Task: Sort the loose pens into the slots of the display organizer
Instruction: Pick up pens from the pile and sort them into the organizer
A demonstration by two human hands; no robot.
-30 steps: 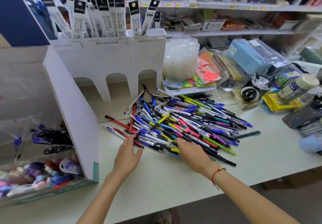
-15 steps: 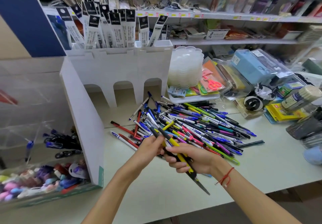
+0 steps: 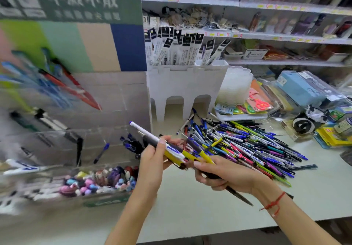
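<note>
A big pile of loose pens (image 3: 247,145) in many colours lies on the white counter (image 3: 190,202). My left hand (image 3: 154,161) grips a white pen with a blue cap (image 3: 150,133) together with other pens, tips pointing up-left. My right hand (image 3: 226,176) holds a bundle of yellow and black pens (image 3: 200,153), one dark tip sticking out below the wrist. Both hands are raised in front of the pile, close together. The clear display organizer (image 3: 62,130) stands at the left, blurred, with several pens in its slots.
A white cardboard stand (image 3: 186,84) with packaged refills stands behind the pile. Stacked clear trays (image 3: 236,84), scissors packs and boxed stationery crowd the right side. Store shelves run along the back. A tray of small colourful erasers (image 3: 99,182) sits at the organizer's base.
My hands went from pressing on the pile to lifting a handful of pens. My view has swung left toward the display organizer, and my left hand now holds pens apart from the right's bundle.
</note>
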